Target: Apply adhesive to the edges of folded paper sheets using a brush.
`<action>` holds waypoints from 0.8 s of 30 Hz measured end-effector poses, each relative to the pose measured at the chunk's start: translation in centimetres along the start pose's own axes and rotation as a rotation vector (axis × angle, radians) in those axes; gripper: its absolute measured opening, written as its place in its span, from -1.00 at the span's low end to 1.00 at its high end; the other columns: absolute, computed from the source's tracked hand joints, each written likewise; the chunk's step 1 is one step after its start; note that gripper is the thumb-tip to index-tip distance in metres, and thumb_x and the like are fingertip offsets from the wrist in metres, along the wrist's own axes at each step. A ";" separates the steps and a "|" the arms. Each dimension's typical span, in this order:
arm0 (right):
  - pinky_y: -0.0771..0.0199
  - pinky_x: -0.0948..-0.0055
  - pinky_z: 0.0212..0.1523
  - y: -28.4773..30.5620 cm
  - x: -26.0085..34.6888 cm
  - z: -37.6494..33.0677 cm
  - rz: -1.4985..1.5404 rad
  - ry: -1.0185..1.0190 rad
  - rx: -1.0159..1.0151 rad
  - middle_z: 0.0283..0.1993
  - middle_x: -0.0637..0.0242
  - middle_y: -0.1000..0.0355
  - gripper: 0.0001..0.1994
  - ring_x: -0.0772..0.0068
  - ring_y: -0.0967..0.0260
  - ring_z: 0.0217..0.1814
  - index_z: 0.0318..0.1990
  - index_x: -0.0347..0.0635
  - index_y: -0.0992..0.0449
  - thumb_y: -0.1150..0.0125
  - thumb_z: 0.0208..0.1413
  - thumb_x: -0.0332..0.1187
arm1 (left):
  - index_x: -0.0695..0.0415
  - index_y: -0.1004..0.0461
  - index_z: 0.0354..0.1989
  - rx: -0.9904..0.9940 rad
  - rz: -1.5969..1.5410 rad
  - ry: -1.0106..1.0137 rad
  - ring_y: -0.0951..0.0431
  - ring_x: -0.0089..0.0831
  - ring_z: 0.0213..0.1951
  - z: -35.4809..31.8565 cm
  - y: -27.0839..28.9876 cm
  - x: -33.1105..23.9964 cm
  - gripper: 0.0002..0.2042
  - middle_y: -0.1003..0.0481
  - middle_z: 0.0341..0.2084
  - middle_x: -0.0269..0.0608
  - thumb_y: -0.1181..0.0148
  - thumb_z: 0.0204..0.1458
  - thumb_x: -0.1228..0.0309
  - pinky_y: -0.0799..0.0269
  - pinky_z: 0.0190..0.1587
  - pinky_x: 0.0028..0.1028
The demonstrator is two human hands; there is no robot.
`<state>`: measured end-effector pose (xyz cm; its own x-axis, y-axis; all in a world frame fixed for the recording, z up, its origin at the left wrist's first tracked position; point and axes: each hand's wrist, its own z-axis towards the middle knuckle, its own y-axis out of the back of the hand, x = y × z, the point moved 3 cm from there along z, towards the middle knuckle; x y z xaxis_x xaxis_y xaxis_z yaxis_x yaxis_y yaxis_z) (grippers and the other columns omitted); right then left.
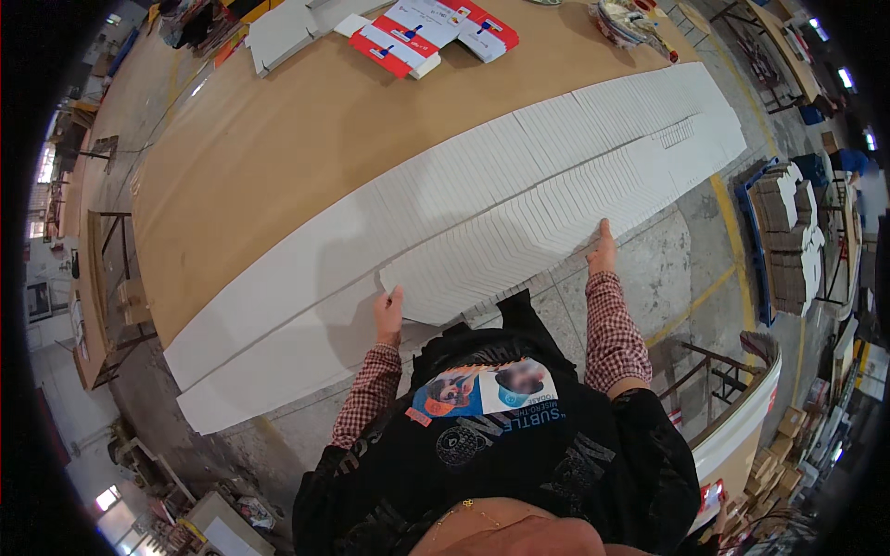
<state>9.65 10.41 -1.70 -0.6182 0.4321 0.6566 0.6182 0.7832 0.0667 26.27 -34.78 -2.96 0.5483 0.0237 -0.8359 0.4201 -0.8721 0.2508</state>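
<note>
A long fanned row of overlapping white cardboard sheets point(519, 227) lies along the table's near edge, running from lower left to upper right. My left hand point(389, 317) is closed on the left corner of the nearer fanned sheets, thumb on top; its other fingers are mostly hidden. Farther right, my right hand point(603, 248) grips the near edge of the same row, one digit lying over the top and the rest largely out of sight under the edge. Wider plain white cardboard point(278, 371) extends flat to the left of my left hand.
Brown board covers the table point(250, 213). At its far side lie red, white and blue printed flat boxes point(399, 42), grey-white folded card point(283, 37) and a bowl-like container point(623, 23). Stacked cardboard point(788, 241) stands on a blue pallet at right; a curved-edge table point(742, 417) is at lower right.
</note>
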 end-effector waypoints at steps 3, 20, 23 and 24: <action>0.21 0.55 -0.72 0.4 -0.2 -0.4 0.034 0.099 -0.028 0.09 0.25 -0.34 -0.28 0.66 0.24 -0.74 0.22 -0.23 -0.24 -0.12 0.07 0.15 | 0.21 -0.41 -0.49 0.055 -0.052 0.131 -0.21 -0.67 -0.58 -0.5 -0.3 -0.6 -0.71 -0.25 -0.65 -0.47 -0.15 0.11 0.24 -0.17 -0.55 -0.54; 0.20 0.55 -0.75 1.3 -0.2 2.0 0.097 0.062 0.043 -0.66 0.58 -0.01 -0.66 0.67 0.23 -0.75 -0.32 -0.09 -0.38 -0.11 0.17 0.01 | 0.31 -0.49 -0.28 0.348 0.193 0.340 -0.51 -0.47 -0.59 -0.5 4.0 -2.3 -0.79 -0.54 -0.47 -0.16 -0.08 0.10 0.38 -0.46 -0.47 -0.55; 0.22 0.55 -0.76 1.7 0.0 1.1 0.087 0.076 0.060 -0.66 0.57 -0.02 -0.66 0.68 0.23 -0.76 -0.40 -0.03 -0.31 -0.08 0.19 0.02 | 0.29 -0.50 -0.31 0.087 0.225 0.014 -0.52 -0.52 -0.57 -0.5 7.1 -1.4 -0.78 -0.54 -0.51 -0.18 -0.05 0.13 0.35 -0.42 -0.48 -0.57; 0.22 0.56 -0.77 1.8 0.3 0.9 0.090 0.091 0.070 -0.66 0.56 -0.03 -0.66 0.68 0.23 -0.76 -0.44 -0.01 -0.26 -0.06 0.20 0.01 | 0.28 -0.51 -0.29 -0.050 0.159 -0.046 -0.53 -0.52 -0.53 -0.7 7.7 -1.9 -0.78 -0.54 -0.49 -0.18 -0.02 0.15 0.35 -0.43 -0.44 -0.55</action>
<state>10.17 12.32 -2.03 -0.5133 0.4625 0.7230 0.6320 0.7736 -0.0462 28.95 -41.20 0.93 0.5772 -0.1362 -0.8052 0.3669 -0.8376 0.4047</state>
